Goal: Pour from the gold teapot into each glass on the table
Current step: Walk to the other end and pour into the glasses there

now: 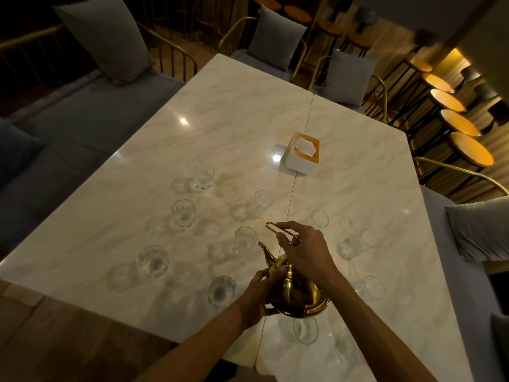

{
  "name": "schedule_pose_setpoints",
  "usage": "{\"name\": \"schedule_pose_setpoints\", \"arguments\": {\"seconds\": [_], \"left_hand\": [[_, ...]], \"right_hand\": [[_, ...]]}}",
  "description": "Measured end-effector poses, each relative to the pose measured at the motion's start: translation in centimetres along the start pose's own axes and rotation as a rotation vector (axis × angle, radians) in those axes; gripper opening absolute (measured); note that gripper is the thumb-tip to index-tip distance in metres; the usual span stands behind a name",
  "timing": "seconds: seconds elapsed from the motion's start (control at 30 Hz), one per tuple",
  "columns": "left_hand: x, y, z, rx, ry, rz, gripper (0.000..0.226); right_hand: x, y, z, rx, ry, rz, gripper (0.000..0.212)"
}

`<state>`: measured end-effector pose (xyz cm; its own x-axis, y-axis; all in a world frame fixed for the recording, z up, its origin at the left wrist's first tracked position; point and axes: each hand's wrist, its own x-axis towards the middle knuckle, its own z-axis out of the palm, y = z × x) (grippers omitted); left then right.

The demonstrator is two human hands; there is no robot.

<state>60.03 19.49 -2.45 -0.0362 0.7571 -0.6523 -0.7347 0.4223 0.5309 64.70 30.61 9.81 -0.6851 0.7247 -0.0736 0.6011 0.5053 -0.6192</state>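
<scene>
The gold teapot (298,295) is held above the near part of the marble table (225,128), its spout (265,250) pointing at a clear glass (243,241) just beyond it. My right hand (303,248) grips the thin wire handle above the pot. My left hand (261,293) presses against the pot's left side. Several clear glasses stand scattered around the pot, such as one (221,290) at the near left and another (305,329) below the pot. Whether liquid is flowing cannot be seen.
A white tissue box (303,151) stands past the glasses near the table's middle seam. Grey cushioned seats (68,128) with gold frames line the left and far sides. A grey cushion (479,230) lies at the right. Round wooden stools (472,148) stand far right.
</scene>
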Motion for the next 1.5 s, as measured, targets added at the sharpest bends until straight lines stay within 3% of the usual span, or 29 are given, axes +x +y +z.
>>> {"name": "schedule_pose_setpoints", "arguments": {"seconds": [0.3,0.43,0.6,0.83,1.34,1.5], "left_hand": [[0.1,0.3,-0.3,0.029,0.017,-0.001,0.073],[0.1,0.5,-0.3,0.053,0.046,-0.009,0.094],[0.4,0.9,-0.6,0.042,0.080,0.006,0.091],[0.0,1.9,-0.6,0.143,0.125,0.087,0.106],[0.7,6.4,0.2,0.274,0.176,0.249,0.078],[2.3,9.1,0.7,0.313,0.168,0.257,0.079]], "right_hand": [[-0.3,0.2,-0.2,0.026,0.016,0.020,0.029],[-1.0,0.4,-0.2,0.067,0.048,0.045,0.027],[-2.1,1.1,0.0,0.161,0.115,0.060,0.026],[-2.9,2.1,0.2,0.267,0.236,0.055,0.028],[-1.6,0.9,-1.6,0.394,0.395,0.040,0.025],[1.0,0.4,-2.7,0.369,0.412,0.026,0.021]]}}
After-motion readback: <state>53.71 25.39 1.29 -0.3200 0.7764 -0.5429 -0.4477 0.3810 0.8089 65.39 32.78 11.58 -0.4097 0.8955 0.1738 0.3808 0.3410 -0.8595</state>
